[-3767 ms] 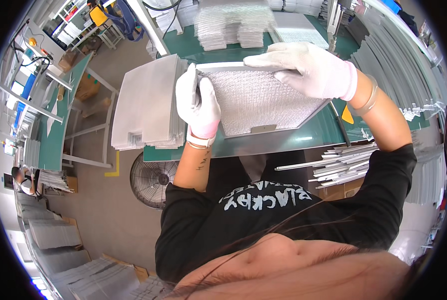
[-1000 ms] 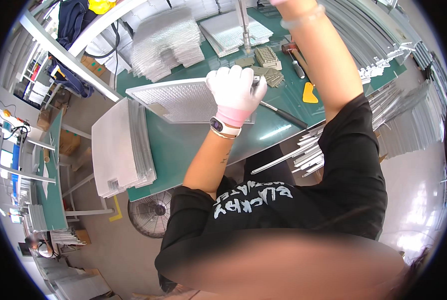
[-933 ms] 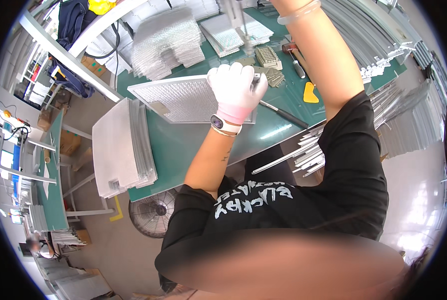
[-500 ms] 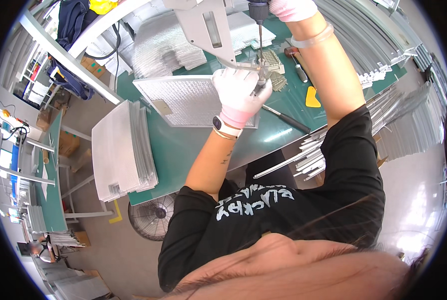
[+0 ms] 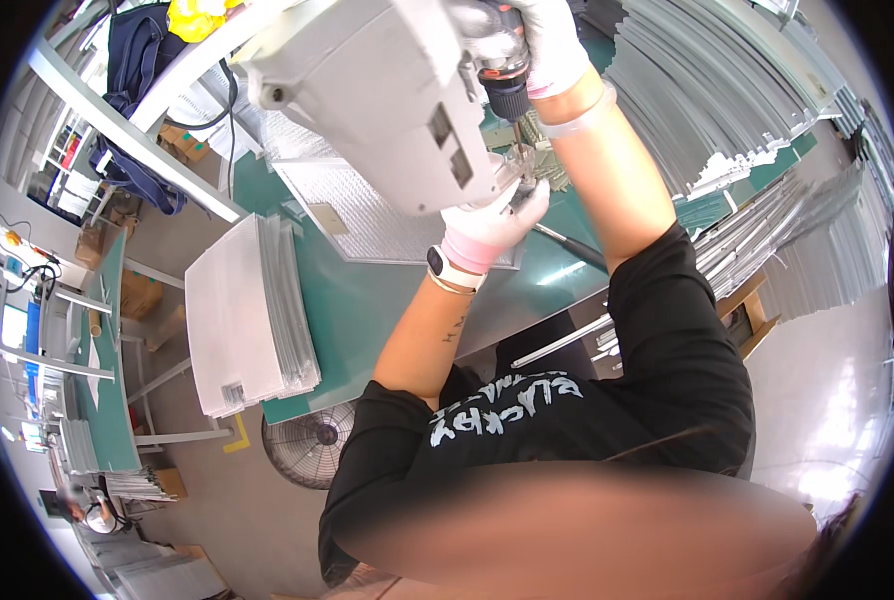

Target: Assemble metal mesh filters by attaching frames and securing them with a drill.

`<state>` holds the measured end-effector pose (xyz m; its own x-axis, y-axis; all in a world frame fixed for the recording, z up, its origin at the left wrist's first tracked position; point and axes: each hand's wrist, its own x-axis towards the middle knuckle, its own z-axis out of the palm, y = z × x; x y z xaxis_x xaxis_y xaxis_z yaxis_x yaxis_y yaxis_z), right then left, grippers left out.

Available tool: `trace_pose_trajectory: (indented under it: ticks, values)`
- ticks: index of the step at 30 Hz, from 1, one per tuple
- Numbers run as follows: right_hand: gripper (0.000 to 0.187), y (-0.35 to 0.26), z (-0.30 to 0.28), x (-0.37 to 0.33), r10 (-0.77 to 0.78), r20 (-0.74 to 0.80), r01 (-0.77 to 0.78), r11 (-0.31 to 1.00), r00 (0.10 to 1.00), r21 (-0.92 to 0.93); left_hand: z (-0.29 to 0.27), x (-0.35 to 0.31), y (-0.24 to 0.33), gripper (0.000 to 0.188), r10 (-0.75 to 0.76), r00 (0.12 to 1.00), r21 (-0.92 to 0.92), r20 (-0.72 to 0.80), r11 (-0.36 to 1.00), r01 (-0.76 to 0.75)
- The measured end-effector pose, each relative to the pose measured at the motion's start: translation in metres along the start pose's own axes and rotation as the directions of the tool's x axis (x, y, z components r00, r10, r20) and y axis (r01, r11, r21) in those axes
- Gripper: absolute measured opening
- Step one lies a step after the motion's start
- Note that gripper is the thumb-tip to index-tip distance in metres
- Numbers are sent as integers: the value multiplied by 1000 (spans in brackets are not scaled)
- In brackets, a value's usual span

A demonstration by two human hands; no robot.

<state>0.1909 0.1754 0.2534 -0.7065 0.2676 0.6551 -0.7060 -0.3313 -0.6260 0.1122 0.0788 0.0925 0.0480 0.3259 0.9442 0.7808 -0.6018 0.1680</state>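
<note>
A flat metal mesh filter panel (image 5: pixel 367 205) lies on the green table (image 5: pixel 367 310). My left hand (image 5: pixel 492 220), in a white glove, presses down on the panel's right edge. My right hand (image 5: pixel 547 40), also gloved, grips a hanging power screwdriver (image 5: pixel 507 75) whose bit points down at the panel just beside my left fingers. A grey box-shaped housing (image 5: pixel 377 90) hangs close to the camera and hides much of the panel.
A stack of finished mesh panels (image 5: pixel 247 320) sits at the table's left end. Bundles of long aluminium strips (image 5: pixel 727 110) fill the right side. A floor fan (image 5: pixel 312 450) stands under the table. A dark jacket (image 5: pixel 142 100) hangs at upper left.
My right hand has pulled the hanging screwdriver down to the panel's edge, and the grey housing has swung into view. The panel, held in both hands earlier, now lies flat.
</note>
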Motion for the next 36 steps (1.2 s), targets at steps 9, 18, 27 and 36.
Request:
trace_pose_trajectory:
  ticks: [9, 18, 27, 36]
  values:
    - [51, 10, -9, 6, 244, -110, -207, 939, 963, 274, -7, 6, 4, 20, 78, 991, 135, 111, 987, -93]
    - [43, 35, -27, 39, 217, 238, -266, 944, 947, 195, -23, 6, 26, 13, 172, 945, 180, 279, 957, -228]
    - [29, 37, 9, 9, 227, 68, -231, 971, 972, 57, -34, 18, 33, 24, 347, 880, 241, 324, 869, -431]
    - [25, 49, -11, 14, 219, -37, -200, 939, 975, 281, -30, 10, 25, 19, 396, 828, 332, 397, 779, -532]
